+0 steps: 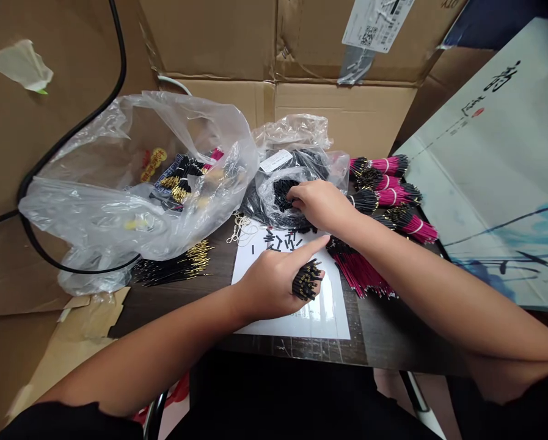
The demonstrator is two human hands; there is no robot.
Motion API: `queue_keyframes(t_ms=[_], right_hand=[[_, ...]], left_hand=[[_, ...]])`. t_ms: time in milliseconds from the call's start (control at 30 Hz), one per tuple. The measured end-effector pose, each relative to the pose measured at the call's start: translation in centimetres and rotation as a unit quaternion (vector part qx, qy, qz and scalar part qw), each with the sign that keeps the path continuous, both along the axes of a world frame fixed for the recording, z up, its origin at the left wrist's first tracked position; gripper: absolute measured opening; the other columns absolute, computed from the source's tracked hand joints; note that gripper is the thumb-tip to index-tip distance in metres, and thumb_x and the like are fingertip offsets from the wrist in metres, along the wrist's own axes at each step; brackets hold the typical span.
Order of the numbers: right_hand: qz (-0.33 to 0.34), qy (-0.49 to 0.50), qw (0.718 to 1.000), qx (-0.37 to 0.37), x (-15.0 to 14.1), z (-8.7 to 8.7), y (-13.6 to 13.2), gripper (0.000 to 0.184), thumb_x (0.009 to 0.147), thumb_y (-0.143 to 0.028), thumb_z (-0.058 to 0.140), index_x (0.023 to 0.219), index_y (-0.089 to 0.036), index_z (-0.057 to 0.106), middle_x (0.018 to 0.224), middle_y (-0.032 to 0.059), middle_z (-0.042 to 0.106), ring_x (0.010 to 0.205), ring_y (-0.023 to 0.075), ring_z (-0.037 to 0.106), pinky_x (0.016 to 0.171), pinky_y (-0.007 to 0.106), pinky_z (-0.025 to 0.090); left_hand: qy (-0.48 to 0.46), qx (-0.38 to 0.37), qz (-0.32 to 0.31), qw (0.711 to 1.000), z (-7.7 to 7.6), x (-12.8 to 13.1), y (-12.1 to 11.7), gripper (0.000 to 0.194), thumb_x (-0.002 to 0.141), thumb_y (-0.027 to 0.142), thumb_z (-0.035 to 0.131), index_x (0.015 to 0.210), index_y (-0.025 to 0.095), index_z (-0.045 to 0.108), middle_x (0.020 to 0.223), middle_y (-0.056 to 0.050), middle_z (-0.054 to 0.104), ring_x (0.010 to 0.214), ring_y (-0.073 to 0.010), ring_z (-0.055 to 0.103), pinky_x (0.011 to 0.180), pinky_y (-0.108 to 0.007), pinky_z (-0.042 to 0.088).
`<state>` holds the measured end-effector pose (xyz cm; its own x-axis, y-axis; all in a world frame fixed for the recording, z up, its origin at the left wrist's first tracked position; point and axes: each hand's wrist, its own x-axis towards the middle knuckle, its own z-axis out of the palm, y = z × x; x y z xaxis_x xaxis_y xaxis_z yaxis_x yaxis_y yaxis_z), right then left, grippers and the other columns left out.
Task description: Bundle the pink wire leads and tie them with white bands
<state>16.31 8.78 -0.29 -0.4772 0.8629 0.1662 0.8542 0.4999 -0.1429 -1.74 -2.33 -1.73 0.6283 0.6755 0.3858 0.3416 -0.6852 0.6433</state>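
My left hand [274,281] is closed round a bundle of thin black wires [306,280], whose ends with gold-coloured tips face outward; its thumb points up to the right. Farther back, my right hand [322,205] reaches into an opened clear plastic bag [265,198] full of small black pieces [283,190]. Its fingertips are pinched among them, and what they hold, if anything, is hidden. Loose short black tubes [285,240] lie scattered on a white sheet [333,321] between bag and left hand.
Bundles of pink and black wires [395,195] lie at the right, with loose pink wires [363,272] nearer. At left, a large clear bag [113,214] holds tied bundles, with black gold-tipped wires [173,266] in front. Rubber bands [244,229], a black cable [72,131] and cardboard [219,43] surround these.
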Motion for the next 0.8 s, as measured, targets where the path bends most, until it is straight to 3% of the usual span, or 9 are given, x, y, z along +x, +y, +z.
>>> queue_keyframes(t_ms=[167, 267, 333, 400, 533, 600, 667, 733, 800], right_hand=[[0.002, 0.068, 0.996, 0.052, 0.2, 1.8, -3.3, 0.031, 0.1, -0.024, 0.043, 0.112, -0.016, 0.069, 0.11, 0.0113, 0.069, 0.104, 0.024, 0.062, 0.087, 0.038, 0.047], [0.016, 0.248, 0.955, 0.16, 0.9, 3.1, -7.9, 0.029, 0.1, -0.025, 0.044, 0.119, -0.022, 0.067, 0.12, 0.0079, 0.069, 0.115, 0.0244, 0.061, 0.101, 0.045, 0.047], [0.01, 0.285, 0.935, 0.212, 1.5, 3.4, -11.2, 0.035, 0.1, -0.024, 0.043, 0.13, -0.027, 0.061, 0.127, 0.0077, 0.067, 0.119, 0.0273, 0.061, 0.102, 0.05, 0.047], [0.014, 0.267, 0.935, 0.235, 1.7, 2.9, -13.9, 0.043, 0.1, -0.033, 0.041, 0.141, -0.027, 0.053, 0.138, 0.0094, 0.061, 0.126, 0.031, 0.057, 0.106, 0.054, 0.045], [0.108, 0.163, 0.97, 0.142, 0.8, 0.6, -16.5, 0.079, 0.095, -0.061, 0.042, 0.156, -0.013, 0.029, 0.158, 0.0167, 0.038, 0.148, 0.0387, 0.03, 0.118, 0.061, 0.03], [0.121, 0.148, 0.978, 0.08, 0.2, -0.3, -17.0, 0.091, 0.093, -0.063, 0.046, 0.16, -0.01, 0.013, 0.162, 0.0192, 0.027, 0.153, 0.0401, 0.016, 0.12, 0.065, 0.022], [0.09, 0.21, 0.971, 0.067, -0.2, -0.9, -17.6, 0.089, 0.094, -0.061, 0.045, 0.16, -0.013, 0.009, 0.163, 0.0191, 0.023, 0.152, 0.0415, 0.015, 0.118, 0.068, 0.022], [0.01, 0.336, 0.937, 0.097, -0.5, -1.4, -18.3, 0.071, 0.096, -0.052, 0.045, 0.157, -0.021, 0.025, 0.157, 0.0174, 0.033, 0.147, 0.0403, 0.03, 0.114, 0.068, 0.031], [-0.081, 0.466, 0.874, 0.114, -1.0, -2.0, -19.2, 0.044, 0.096, -0.037, 0.049, 0.139, -0.026, 0.048, 0.137, 0.0147, 0.049, 0.128, 0.0339, 0.05, 0.104, 0.06, 0.045]], left_hand=[[0.031, 0.055, 0.055, 0.996, 0.3, 0.0, 0.0, 0.06, 0.092, 0.035, 0.055, 0.146, 0.012, 0.043, 0.084, -0.007, 0.074, 0.055, -0.0141, 0.061, 0.057, -0.025, 0.044], [0.028, 0.036, 0.084, 0.995, 0.5, 0.1, -0.1, 0.061, 0.093, 0.037, 0.056, 0.146, 0.013, 0.041, 0.091, -0.007, 0.074, 0.054, -0.0126, 0.061, 0.055, -0.025, 0.042], [0.023, 0.012, 0.1, 0.995, 0.5, 0.1, -0.2, 0.061, 0.092, 0.038, 0.057, 0.146, 0.015, 0.04, 0.1, -0.008, 0.074, 0.056, -0.0125, 0.062, 0.056, -0.025, 0.043], [0.021, -0.01, 0.109, 0.994, 0.5, 0.1, -0.2, 0.063, 0.09, 0.038, 0.059, 0.146, 0.017, 0.039, 0.106, -0.009, 0.074, 0.061, -0.0145, 0.066, 0.058, -0.025, 0.046], [0.012, -0.044, 0.102, 0.994, 0.4, -0.1, 0.2, 0.065, 0.085, 0.032, 0.063, 0.145, 0.02, 0.04, 0.117, -0.01, 0.072, 0.075, -0.0194, 0.071, 0.067, -0.028, 0.051], [-0.01, -0.062, 0.078, 0.995, 0.5, -0.1, 0.3, 0.053, 0.083, 0.025, 0.062, 0.135, 0.02, 0.049, 0.114, -0.009, 0.072, 0.077, -0.0189, 0.07, 0.069, -0.028, 0.051], [-0.043, -0.094, 0.045, 0.994, 0.8, -0.1, 0.2, 0.028, 0.085, 0.021, 0.06, 0.113, 0.018, 0.061, 0.094, -0.005, 0.074, 0.072, -0.0166, 0.067, 0.067, -0.026, 0.049], [-0.076, -0.142, 0.026, 0.987, 1.1, 0.0, -0.1, 0.008, 0.089, 0.025, 0.061, 0.087, 0.018, 0.063, 0.069, -0.001, 0.066, 0.061, -0.0133, 0.06, 0.06, -0.024, 0.045], [-0.11, -0.206, 0.006, 0.972, 1.6, 0.1, -0.5, 0.024, 0.092, 0.032, 0.062, 0.073, 0.018, 0.056, 0.055, 0.002, 0.056, 0.051, -0.0106, 0.052, 0.053, -0.024, 0.04]])
